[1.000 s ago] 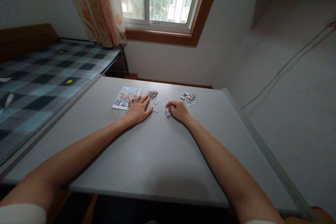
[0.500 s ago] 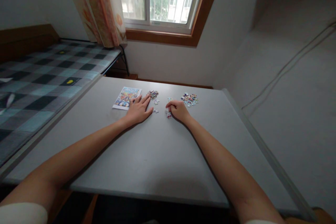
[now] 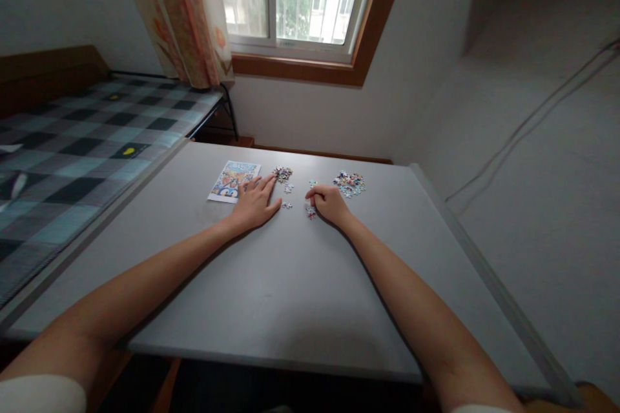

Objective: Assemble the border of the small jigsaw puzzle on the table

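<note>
One compact heap of small, multicoloured jigsaw pieces (image 3: 283,173) lies near eleven o'clock, taking the gap between my hands as the centre and twelve as straight away from me. A broader scattered heap of similar pieces (image 3: 349,184) sits between two and three, perhaps kept apart as a separate lot. Both rest on the smooth, pale grey counter (image 3: 271,290).

My bare left hand (image 3: 256,203) is at nine, palm down with the fingers spread wide, reaching over the near edge of the rectangular, brightly printed paper sheet (image 3: 227,181) between nine and ten. That may steady the sheet while leaving most of its picture in sight; I can't tell whether I'm pressing on it.

My bare right hand (image 3: 330,202) is at three, its fingers curled in narrow. Beside them at four is a small pale cluster of pieces (image 3: 310,213), perhaps there to be within easy touch. My own knuckles hide the fingertips, so whether they pinch a piece I can't say.

One pale loose piece (image 3: 313,182) shows near half past one, partly lost behind that hand. My left fingers cover the sheet's near right corner, and its lettering is too small to read.
</note>
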`<state>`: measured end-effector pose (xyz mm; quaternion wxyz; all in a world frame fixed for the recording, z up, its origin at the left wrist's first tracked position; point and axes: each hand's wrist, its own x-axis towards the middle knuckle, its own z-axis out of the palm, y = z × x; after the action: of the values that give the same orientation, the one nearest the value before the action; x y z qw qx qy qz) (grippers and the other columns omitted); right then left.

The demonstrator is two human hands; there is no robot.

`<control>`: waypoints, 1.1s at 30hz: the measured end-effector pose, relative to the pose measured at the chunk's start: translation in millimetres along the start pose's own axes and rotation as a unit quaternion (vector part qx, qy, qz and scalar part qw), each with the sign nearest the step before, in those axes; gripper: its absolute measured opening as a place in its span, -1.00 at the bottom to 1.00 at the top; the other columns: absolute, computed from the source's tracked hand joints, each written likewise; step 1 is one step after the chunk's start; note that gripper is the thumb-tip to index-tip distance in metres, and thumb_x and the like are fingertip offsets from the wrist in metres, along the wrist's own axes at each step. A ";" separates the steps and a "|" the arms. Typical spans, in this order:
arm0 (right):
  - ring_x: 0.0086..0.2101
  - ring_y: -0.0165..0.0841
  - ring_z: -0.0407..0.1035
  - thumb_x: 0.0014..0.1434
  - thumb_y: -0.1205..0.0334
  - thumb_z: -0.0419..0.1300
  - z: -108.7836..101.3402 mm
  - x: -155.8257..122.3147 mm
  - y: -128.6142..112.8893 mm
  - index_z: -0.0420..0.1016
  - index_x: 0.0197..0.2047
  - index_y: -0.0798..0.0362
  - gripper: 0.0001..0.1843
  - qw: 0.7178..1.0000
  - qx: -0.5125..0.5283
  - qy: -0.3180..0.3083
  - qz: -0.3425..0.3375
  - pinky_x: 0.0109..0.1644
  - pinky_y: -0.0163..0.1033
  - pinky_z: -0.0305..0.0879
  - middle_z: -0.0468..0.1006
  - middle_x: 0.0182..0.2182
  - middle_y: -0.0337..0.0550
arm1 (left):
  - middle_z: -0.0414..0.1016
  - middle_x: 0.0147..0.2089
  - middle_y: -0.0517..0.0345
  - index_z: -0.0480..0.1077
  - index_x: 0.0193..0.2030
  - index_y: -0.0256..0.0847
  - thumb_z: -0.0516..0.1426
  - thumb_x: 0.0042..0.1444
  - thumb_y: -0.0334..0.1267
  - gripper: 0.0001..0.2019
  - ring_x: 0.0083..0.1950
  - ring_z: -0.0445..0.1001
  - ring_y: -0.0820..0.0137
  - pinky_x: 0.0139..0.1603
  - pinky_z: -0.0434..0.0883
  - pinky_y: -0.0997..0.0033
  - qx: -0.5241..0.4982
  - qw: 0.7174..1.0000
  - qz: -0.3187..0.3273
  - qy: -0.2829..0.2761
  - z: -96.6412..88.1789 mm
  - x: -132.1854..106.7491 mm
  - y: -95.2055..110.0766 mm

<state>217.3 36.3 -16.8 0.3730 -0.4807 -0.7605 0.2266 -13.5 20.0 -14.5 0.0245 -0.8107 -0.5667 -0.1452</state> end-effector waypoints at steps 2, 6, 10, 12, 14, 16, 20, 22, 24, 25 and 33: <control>-0.56 -0.44 0.32 -0.07 0.54 -0.01 -0.2 0.1 -0.4 0.58 -0.49 0.08 -0.65 1.000 -0.002 0.001 0.000 -0.36 -0.37 0.22 0.48 -0.64 -0.27 | 0.15 0.40 0.02 0.09 0.38 -0.15 -0.08 0.26 0.03 -0.40 0.36 0.10 0.02 0.25 0.07 -0.10 0.000 1.000 -0.003 0.004 0.0 0.0 0.1; -0.55 -0.44 0.32 -0.06 0.55 -0.01 -0.1 0.6 -0.5 0.58 -0.49 0.07 -0.65 1.000 -0.006 0.001 0.002 -0.35 -0.37 0.22 0.48 -0.64 -0.28 | 0.16 0.39 0.01 0.11 0.38 -0.15 -0.06 0.24 0.03 -0.40 0.35 0.10 0.01 0.25 0.08 -0.10 0.003 1.000 -0.009 0.008 -0.5 -0.9 0.6; -0.55 -0.44 0.33 -0.06 0.54 -0.01 0.4 0.9 0.7 0.58 -0.48 0.08 -0.65 1.000 -0.006 -0.002 0.002 -0.36 -0.37 0.22 0.48 -0.63 -0.28 | 0.14 0.40 0.00 0.11 0.38 -0.16 -0.06 0.24 0.02 -0.40 0.35 0.09 0.01 0.26 0.06 -0.11 0.014 1.000 -0.014 0.015 -2.0 -2.2 1.0; -0.54 -0.43 0.33 -0.06 0.54 -0.02 0.6 1.0 1.4 0.58 -0.48 0.08 -0.65 1.000 -0.006 -0.003 0.000 -0.35 -0.37 0.22 0.47 -0.64 -0.27 | 0.13 0.40 0.00 0.09 0.38 -0.17 -0.06 0.24 0.02 -0.39 0.35 0.09 0.01 0.26 0.06 -0.10 0.019 1.000 -0.019 0.015 -2.6 -2.6 1.3; -0.54 -0.44 0.33 -0.06 0.54 -0.02 0.6 1.1 1.8 0.58 -0.49 0.08 -0.65 1.000 -0.005 -0.004 0.001 -0.35 -0.37 0.22 0.47 -0.64 -0.28 | 0.12 0.41 -0.01 0.08 0.39 -0.18 -0.05 0.23 0.02 -0.37 0.35 0.09 0.01 0.26 0.07 -0.09 0.023 0.999 -0.025 0.013 -2.9 -2.5 1.6; -0.54 -0.44 0.33 -0.07 0.54 -0.02 0.6 1.1 1.9 0.58 -0.49 0.08 -0.65 1.000 -0.003 -0.006 0.004 -0.34 -0.37 0.22 0.47 -0.64 -0.28 | 0.12 0.40 -0.02 0.07 0.39 -0.18 -0.05 0.23 0.02 -0.37 0.35 0.09 0.01 0.27 0.07 -0.08 0.024 0.999 -0.033 0.012 -3.0 -2.3 1.7; -0.54 -0.44 0.33 -0.06 0.52 -0.02 0.5 0.7 2.1 0.58 -0.48 0.09 -0.65 1.000 -0.005 -0.008 0.005 -0.34 -0.36 0.23 0.49 -0.62 -0.26 | 0.09 0.41 -0.02 0.05 0.40 -0.19 -0.05 0.22 0.03 -0.35 0.35 0.08 0.02 0.26 0.09 -0.07 0.023 0.999 -0.044 0.015 -3.2 -2.1 1.5; -0.54 -0.44 0.34 -0.06 0.51 -0.02 0.3 0.5 1.9 0.58 -0.47 0.09 -0.65 1.000 -0.007 -0.008 0.004 -0.33 -0.36 0.24 0.49 -0.62 -0.26 | 0.07 0.42 -0.01 0.05 0.39 -0.21 -0.05 0.21 0.03 -0.35 0.35 0.08 0.03 0.26 0.09 -0.07 0.025 0.999 -0.046 0.015 -3.7 -2.1 1.5; -0.53 -0.43 0.35 -0.06 0.50 -0.02 0.1 0.5 1.2 0.58 -0.47 0.09 -0.66 1.000 -0.008 -0.008 0.004 -0.32 -0.35 0.24 0.49 -0.62 -0.25 | 0.06 0.43 -0.02 0.05 0.39 -0.22 -0.05 0.21 0.03 -0.35 0.35 0.08 0.03 0.26 0.10 -0.06 0.026 0.998 -0.047 0.013 -4.3 -2.1 1.6; -0.53 -0.43 0.35 -0.06 0.50 -0.02 -0.2 0.5 0.7 0.58 -0.47 0.10 -0.66 1.000 -0.009 -0.008 0.004 -0.31 -0.35 0.24 0.49 -0.62 -0.25 | 0.07 0.43 -0.03 0.06 0.39 -0.22 -0.04 0.21 0.02 -0.35 0.35 0.09 0.03 0.26 0.10 -0.06 0.025 0.998 -0.047 0.013 -4.6 -2.2 1.6; -0.48 -0.41 0.35 -0.02 0.52 -0.02 -0.1 0.6 0.4 0.56 -0.45 0.08 -0.66 1.000 -0.005 0.004 -0.017 -0.27 -0.32 0.27 0.47 -0.58 -0.25 | 0.07 0.42 -0.07 0.01 0.42 -0.22 -0.04 0.26 -0.01 -0.36 0.35 0.08 0.03 0.27 0.05 -0.04 -0.012 0.999 0.004 0.052 -7.5 -4.0 3.3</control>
<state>217.5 37.0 -16.8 0.3773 -0.4704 -0.7683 0.2147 -13.3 13.6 -8.0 0.0453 -0.8047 -0.5593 -0.1939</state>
